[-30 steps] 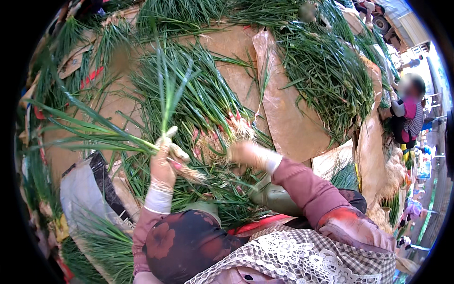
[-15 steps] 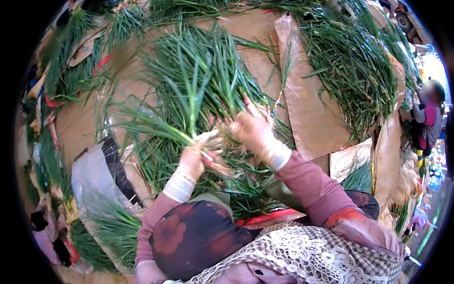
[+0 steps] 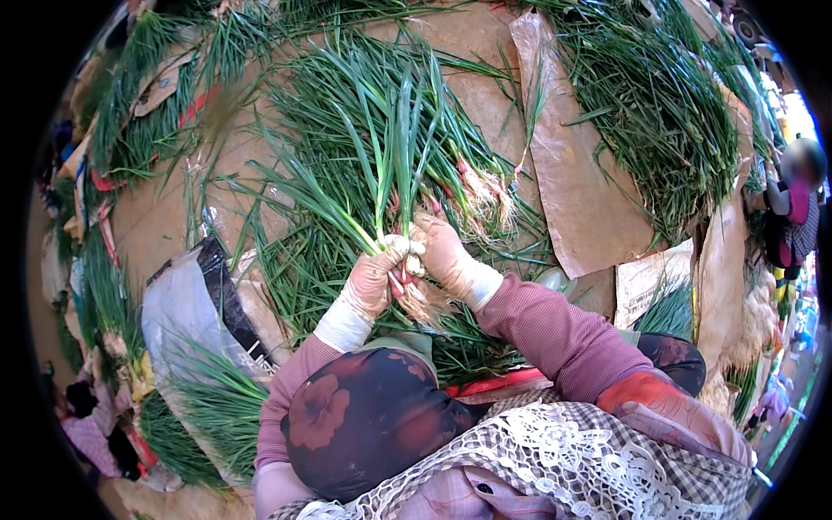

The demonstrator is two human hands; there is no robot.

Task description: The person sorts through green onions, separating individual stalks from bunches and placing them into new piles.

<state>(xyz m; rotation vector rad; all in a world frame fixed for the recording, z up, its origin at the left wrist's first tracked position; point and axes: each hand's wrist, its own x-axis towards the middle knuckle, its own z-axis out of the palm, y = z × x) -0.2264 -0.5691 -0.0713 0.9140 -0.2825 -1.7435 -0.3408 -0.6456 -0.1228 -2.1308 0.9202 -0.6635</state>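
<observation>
My left hand [image 3: 370,284] is closed around a small bunch of scallions [image 3: 378,173], gripped just above the bulbs. Their long green leaves point away from me, and pinkish bulbs with pale roots hang below the fist. Pressed up against it, my right hand [image 3: 444,256] has its fingers closed on scallion stems at the same spot; how many stems it grips is hidden. Just beyond both hands lies a loose heap of scallions [image 3: 321,100], with some red bulbs and tangled roots [image 3: 487,198] showing at its right side.
A larger pile of scallions [image 3: 663,113] covers the far right. Brown sheeting [image 3: 576,199] lies between the piles. At the left are a grey-white sack [image 3: 178,299] and more scallions [image 3: 217,403]. A person [image 3: 797,199] is at the far right edge.
My right hand has moved left and a little nearer, from the heap's roots to my left hand. The held leaves now stand more together, and the heap's roots are uncovered.
</observation>
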